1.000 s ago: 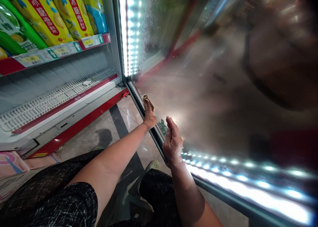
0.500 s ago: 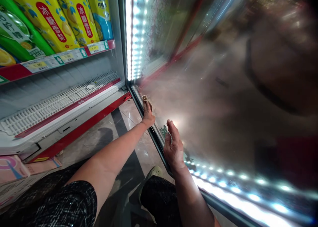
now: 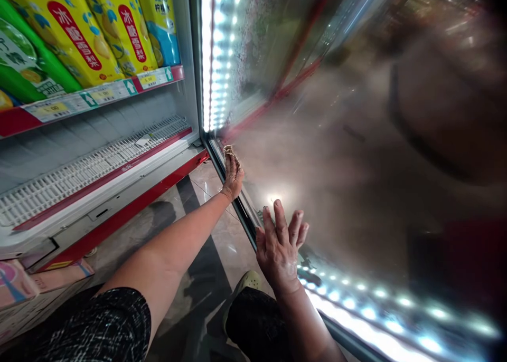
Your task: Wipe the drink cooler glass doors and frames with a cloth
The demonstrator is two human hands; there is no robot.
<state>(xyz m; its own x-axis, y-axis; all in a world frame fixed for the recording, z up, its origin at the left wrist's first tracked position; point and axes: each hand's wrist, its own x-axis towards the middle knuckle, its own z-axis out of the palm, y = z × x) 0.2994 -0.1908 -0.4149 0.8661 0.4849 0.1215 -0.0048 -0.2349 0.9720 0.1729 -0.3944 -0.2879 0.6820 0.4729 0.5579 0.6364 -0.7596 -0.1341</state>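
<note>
My left hand reaches to the bottom corner of an open glass cooler door and grips a small brownish cloth, pressed against the door's dark lower frame. Lower on the same fogged glass, my right hand lies flat, its fingers spread and holding nothing. Both forearms stretch out from the bottom of the view, above my dark patterned trousers.
The cooler stands open at left, with a white slatted bottom shelf and a red base rail. Yellow and green drink bottles stand on the shelf above price tags. LED strips light the door's edges. Pink cartons lie on the tiled floor.
My right hand has turned from edge-on to flat against the glass with its fingers spread, a little lower. My left hand with the cloth has shifted slightly up along the frame.
</note>
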